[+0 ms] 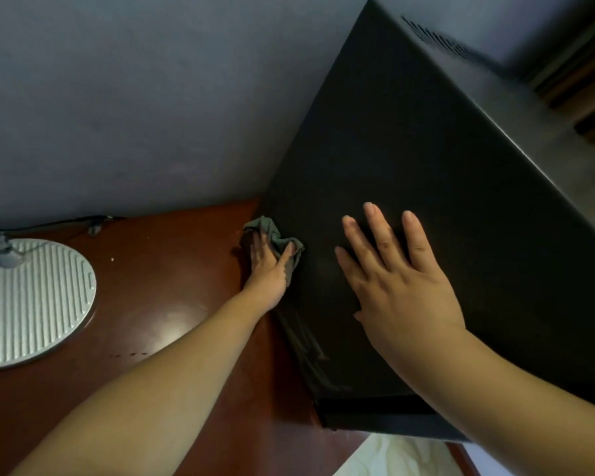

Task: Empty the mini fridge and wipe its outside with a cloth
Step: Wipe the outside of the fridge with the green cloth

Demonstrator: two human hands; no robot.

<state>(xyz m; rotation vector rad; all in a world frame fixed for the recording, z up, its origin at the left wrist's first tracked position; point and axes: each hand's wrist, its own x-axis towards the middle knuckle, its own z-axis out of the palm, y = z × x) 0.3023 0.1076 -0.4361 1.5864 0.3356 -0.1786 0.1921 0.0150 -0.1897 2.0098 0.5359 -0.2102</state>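
While the head camera looks down along both forearms, the step in hand looks to be the wiping itself. The black mini fridge (426, 132) stands on the reddish tabletop (172, 269), close against the grey wall (152, 97), and only its dark outer panels show. I cannot tell from here whether it has been emptied.

The left hand (267, 266) is low down at the fridge's left face, just above the tabletop, pressing a bunched grey-green cloth (267, 224) against the panel. Its fingers lie fairly straight over the cloth rather than closing round it, with the thumb out to the side on a fold. They are a little blurred, so I would not swear to more.

The right hand (399, 280) holds nothing. It lies flat on the broad dark panel, its fingers (380, 231) spread and straight, and seems to be steadying the cabinet.

To do this well, I'd flatten the cloth so more of it meets the surface. I'd also keep that bracing palm planted and run long overlapping strokes down to the bottom edge, where dust tends to gather.

The vent slots (437, 39) near the far top corner will want a lighter touch.

The ribbed white lamp base (31, 300) and the cable (83, 219) along the wall sit well to the left, away from the stroke.
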